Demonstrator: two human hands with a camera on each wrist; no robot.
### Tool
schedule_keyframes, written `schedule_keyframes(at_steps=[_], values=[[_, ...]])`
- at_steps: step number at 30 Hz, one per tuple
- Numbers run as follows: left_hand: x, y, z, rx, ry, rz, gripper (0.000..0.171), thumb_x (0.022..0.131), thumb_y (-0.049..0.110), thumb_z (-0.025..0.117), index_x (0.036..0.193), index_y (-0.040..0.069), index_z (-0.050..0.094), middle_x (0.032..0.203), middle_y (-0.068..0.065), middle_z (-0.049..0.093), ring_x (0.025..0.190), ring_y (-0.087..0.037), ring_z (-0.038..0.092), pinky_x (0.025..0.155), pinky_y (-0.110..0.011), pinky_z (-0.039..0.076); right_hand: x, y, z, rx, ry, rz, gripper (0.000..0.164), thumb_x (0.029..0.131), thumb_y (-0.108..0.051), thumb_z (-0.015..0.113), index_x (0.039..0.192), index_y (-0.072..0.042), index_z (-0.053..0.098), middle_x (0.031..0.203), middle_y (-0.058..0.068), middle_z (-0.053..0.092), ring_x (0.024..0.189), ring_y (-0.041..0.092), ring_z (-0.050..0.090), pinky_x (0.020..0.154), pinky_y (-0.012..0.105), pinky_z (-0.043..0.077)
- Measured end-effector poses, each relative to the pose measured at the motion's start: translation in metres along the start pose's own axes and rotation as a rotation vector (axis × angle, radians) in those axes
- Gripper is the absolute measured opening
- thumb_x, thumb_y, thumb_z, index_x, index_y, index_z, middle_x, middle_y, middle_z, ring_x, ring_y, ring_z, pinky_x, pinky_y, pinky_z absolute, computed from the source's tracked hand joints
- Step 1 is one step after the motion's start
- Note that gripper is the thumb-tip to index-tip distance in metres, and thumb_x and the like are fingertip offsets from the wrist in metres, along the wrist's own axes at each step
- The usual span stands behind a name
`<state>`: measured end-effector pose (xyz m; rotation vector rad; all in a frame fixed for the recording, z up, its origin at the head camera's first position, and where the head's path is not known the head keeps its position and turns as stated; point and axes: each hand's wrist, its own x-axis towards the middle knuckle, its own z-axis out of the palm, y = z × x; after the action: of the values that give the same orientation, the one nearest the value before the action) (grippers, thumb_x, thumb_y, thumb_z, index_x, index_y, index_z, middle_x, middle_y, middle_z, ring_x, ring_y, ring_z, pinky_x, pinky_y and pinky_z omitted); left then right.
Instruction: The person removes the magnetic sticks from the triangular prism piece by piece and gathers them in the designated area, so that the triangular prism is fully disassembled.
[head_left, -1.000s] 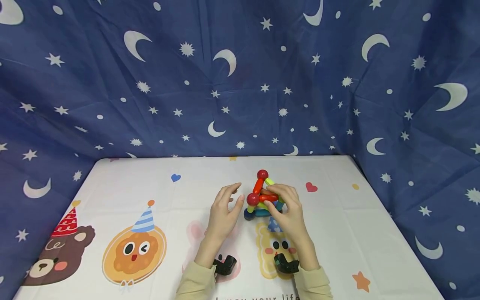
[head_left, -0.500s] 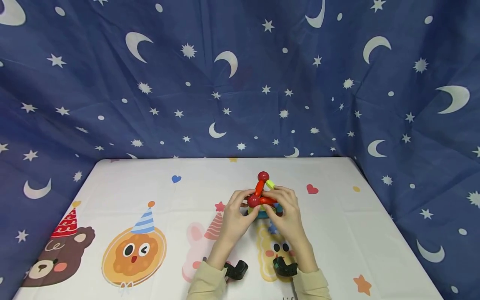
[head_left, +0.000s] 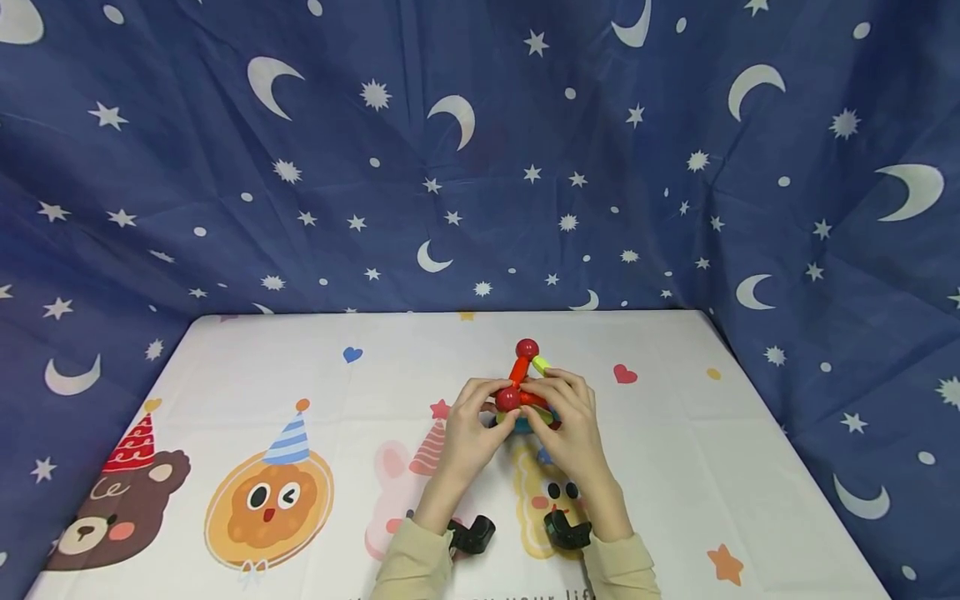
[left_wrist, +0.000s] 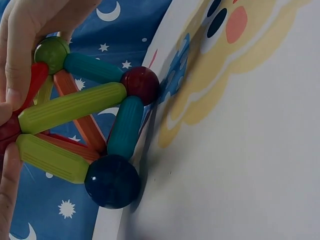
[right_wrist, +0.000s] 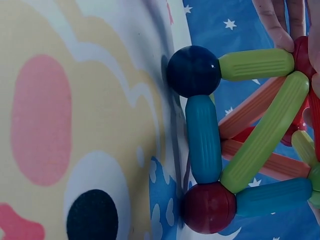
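A frame of magnetic rods and balls stands on the table, held near its front upper corner by both hands. My left hand [head_left: 467, 435] pinches the front red ball [head_left: 507, 399] between thumb and fingers. From the other side, my right hand [head_left: 572, 427] pinches the red magnetic rod [head_left: 533, 399] joined to that ball. Another red ball [head_left: 527, 349] tops the far side. In the left wrist view, yellow-green rods [left_wrist: 75, 107] run down to a dark blue ball [left_wrist: 112, 181] and a dark red ball [left_wrist: 140, 85], linked by a teal rod [left_wrist: 125, 127]. Fingers hide part of the frame.
The white table cover [head_left: 675, 467] carries printed cartoon figures, including a bear [head_left: 123, 517] at the left. A dark blue curtain [head_left: 480, 167] with moons and stars hangs behind the table. Black wrist cameras [head_left: 472, 535] sit on both wrists.
My left hand has come in from the left, where it was held apart, and now grips the front red ball. The right hand stays at the red rod, its fingers slightly nearer the ball.
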<state>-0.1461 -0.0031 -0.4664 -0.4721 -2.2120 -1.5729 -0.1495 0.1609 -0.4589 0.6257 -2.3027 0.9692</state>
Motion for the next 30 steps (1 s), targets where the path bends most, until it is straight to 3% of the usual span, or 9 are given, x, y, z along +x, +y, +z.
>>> schedule_keyframes(at_steps=[30], values=[[0.002, -0.0015, -0.0001, -0.016, 0.018, 0.011, 0.036, 0.076, 0.004, 0.077, 0.111, 0.006, 0.068, 0.097, -0.008, 0.063, 0.083, -0.018, 0.065, 0.074, -0.022, 0.056, -0.0002, 0.0017, 0.0025, -0.03, 0.022, -0.012, 0.025, 0.08, -0.016, 0.077, 0.104, -0.012, 0.071, 0.102, 0.002, 0.07, 0.12, 0.027, 0.048, 0.102, 0.045, 0.03]])
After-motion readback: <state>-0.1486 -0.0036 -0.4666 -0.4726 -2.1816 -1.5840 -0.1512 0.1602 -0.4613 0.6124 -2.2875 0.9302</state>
